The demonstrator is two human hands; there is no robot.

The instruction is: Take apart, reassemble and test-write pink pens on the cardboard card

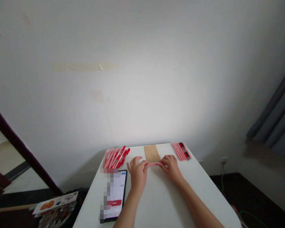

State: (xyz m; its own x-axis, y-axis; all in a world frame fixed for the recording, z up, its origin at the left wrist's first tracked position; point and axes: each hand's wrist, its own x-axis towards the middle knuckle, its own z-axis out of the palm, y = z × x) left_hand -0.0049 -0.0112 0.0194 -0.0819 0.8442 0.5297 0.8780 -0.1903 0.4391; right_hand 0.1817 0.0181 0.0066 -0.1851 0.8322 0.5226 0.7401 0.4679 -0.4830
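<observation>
Between my two hands a pink pen point(153, 164) lies crosswise, held at both ends over the white table. My left hand point(138, 167) pinches its left end with thumb and forefinger, the other fingers lifted. At the right end, the fingers of my right hand point(170, 165) close on it and cover the tip. Just beyond the pen is a flat tan card or piece of paper point(152, 153). To the left lies a loose pile of pink and red pens point(115, 157). On the right, several pink and black-and-red pens point(181, 151) lie side by side.
A phone point(116, 194) with a lit, partly blurred screen lies on the white table point(161, 202) beside my left forearm. The wall point(147, 95) stands right behind the table. A filled bin or bag point(59, 212) is on the floor at left.
</observation>
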